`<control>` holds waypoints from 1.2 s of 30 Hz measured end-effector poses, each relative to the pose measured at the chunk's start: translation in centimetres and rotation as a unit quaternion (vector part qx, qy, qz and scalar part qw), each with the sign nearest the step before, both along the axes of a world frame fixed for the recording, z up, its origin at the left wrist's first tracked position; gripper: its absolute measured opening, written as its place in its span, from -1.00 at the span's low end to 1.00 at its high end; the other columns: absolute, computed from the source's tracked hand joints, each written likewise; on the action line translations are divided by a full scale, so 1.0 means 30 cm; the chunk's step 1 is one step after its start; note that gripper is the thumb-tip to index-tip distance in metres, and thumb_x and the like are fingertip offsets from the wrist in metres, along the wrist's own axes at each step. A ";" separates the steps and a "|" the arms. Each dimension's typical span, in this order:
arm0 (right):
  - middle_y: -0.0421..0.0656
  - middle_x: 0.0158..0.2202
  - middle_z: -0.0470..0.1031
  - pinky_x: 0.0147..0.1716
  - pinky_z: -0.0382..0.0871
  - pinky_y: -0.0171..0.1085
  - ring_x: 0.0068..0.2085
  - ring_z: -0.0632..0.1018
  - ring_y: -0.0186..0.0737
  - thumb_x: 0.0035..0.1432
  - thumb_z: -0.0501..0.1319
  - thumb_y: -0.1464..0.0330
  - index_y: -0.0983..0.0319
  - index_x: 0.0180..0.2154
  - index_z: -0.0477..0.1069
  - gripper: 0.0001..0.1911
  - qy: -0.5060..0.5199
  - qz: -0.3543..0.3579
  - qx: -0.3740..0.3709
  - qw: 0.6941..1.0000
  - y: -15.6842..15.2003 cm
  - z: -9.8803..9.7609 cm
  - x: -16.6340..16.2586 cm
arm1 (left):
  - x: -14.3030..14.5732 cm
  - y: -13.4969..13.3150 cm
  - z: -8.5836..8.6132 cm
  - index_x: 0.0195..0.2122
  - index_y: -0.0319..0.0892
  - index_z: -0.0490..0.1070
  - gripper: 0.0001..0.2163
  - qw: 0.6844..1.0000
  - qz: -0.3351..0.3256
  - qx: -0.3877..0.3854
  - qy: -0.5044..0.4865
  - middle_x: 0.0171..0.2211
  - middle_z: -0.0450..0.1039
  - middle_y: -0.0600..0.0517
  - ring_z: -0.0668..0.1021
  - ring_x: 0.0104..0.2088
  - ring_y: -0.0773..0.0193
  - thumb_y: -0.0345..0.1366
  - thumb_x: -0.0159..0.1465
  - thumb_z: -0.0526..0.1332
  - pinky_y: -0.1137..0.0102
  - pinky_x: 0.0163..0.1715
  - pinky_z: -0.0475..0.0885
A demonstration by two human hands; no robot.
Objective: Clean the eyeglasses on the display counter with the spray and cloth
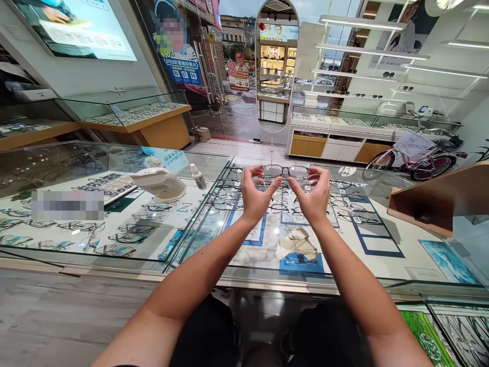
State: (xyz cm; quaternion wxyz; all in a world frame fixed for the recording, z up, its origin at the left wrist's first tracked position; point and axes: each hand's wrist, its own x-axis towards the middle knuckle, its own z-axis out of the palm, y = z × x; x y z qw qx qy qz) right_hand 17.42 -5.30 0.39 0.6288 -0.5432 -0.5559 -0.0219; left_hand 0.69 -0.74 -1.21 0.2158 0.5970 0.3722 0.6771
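I hold a pair of thin-framed glasses up in front of me with both hands, above a glass display counter. My left hand pinches the left end of the frame. At the right end, my right hand does the same. The lenses face away toward the shop. A crumpled beige cleaning cloth lies on the counter glass just below my right wrist.
Rows of eyeglass frames fill the case under the glass. A small spray bottle and a white device stand on the counter to the left. A wooden tray juts in at the right. A pink bicycle and an oval mirror stand beyond.
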 end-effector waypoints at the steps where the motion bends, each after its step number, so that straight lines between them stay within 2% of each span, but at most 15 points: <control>1: -0.03 -0.01 0.52 -0.08 0.44 -0.05 -0.08 0.56 -0.05 0.16 0.42 -0.20 0.18 0.06 0.36 -0.27 0.000 0.001 -0.005 1.000 0.000 0.000 0.000 | -0.001 -0.002 0.002 0.14 -0.08 0.42 -0.36 1.000 0.009 0.007 0.005 0.06 0.45 -0.13 0.55 0.01 0.15 0.14 0.17 0.54 0.29 -0.09 0.57; 8: -0.02 -0.02 0.56 -0.09 0.46 -0.06 -0.08 0.59 -0.04 0.12 0.43 -0.22 0.18 0.05 0.38 -0.26 0.030 0.026 -0.034 0.999 0.001 -0.003 -0.006 | -0.007 -0.009 0.009 0.14 -0.06 0.39 -0.39 0.997 0.053 0.045 0.030 0.05 0.44 -0.10 0.53 0.00 0.14 0.12 0.21 0.52 0.25 -0.06 0.49; 20: -0.02 -0.03 0.55 -0.08 0.47 -0.04 -0.08 0.59 -0.03 0.13 0.45 -0.20 0.19 0.05 0.38 -0.27 0.032 0.030 -0.037 0.998 0.003 -0.006 -0.005 | -0.009 -0.008 0.008 0.15 -0.05 0.39 -0.37 0.995 0.065 0.066 0.035 0.03 0.43 -0.09 0.53 -0.02 0.14 0.16 0.21 0.51 0.24 -0.07 0.48; 28: 0.00 0.05 0.51 -0.01 0.52 0.03 -0.01 0.60 0.01 0.21 0.40 -0.16 0.13 0.13 0.34 -0.31 -0.014 0.040 0.047 0.998 -0.001 0.007 0.003 | -0.023 -0.012 0.019 0.21 -0.02 0.35 -0.31 0.989 0.062 0.125 0.047 0.11 0.42 -0.13 0.54 0.05 0.08 0.22 0.19 0.49 0.17 0.01 0.53; 30: -0.01 0.04 0.52 -0.02 0.53 0.03 -0.02 0.60 0.00 0.23 0.39 -0.16 0.12 0.12 0.34 -0.34 -0.026 0.027 0.057 0.998 0.008 0.031 0.003 | -0.023 -0.001 0.040 0.20 0.00 0.37 -0.32 0.991 0.051 0.118 0.039 0.11 0.42 -0.12 0.55 0.05 0.09 0.21 0.19 0.49 0.17 0.01 0.55; 32: -0.02 0.03 0.53 -0.04 0.54 0.03 -0.03 0.61 -0.01 0.25 0.37 -0.15 0.12 0.11 0.34 -0.36 -0.033 0.014 0.059 0.998 0.024 0.078 0.003 | -0.021 0.020 0.088 0.20 0.01 0.39 -0.35 0.992 0.043 0.112 0.034 0.09 0.44 -0.11 0.56 0.04 0.10 0.18 0.20 0.51 0.17 0.01 0.57; 36: 0.00 0.05 0.52 -0.06 0.56 0.02 -0.01 0.61 0.00 0.28 0.37 -0.13 0.13 0.14 0.35 -0.37 -0.044 0.003 0.108 0.993 0.057 0.242 0.012 | -0.008 0.067 0.269 0.19 0.04 0.43 -0.38 0.987 0.036 0.155 0.029 0.09 0.46 -0.09 0.57 0.06 0.09 0.11 0.19 0.54 0.16 0.02 0.61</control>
